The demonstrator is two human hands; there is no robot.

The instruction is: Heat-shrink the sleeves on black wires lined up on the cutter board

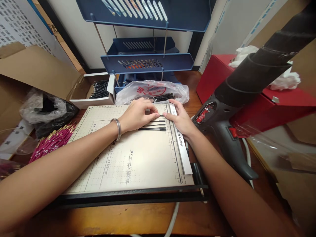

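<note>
A cream paper cutter board (148,158) with printed size grids lies in front of me. My left hand (140,115), a metal bangle at its wrist, is closed in a pinch on a thin black cord (161,115) near the board's far right. At the cord's other end is the thumb of my right hand (181,118); the index finger stretches apart from it, across the white rail (184,154) marked "Paper Cutter". Several more black cords (158,128) lie side by side on the board just below, partly under my left hand.
Behind the board sit a plastic bag (153,90) of black cords and a white box (81,102) of similar ones. Pink cords (53,141) lie left. A blue rack (148,64) rises behind. At right stand a black hot-air tool (227,112) and a red box (209,79).
</note>
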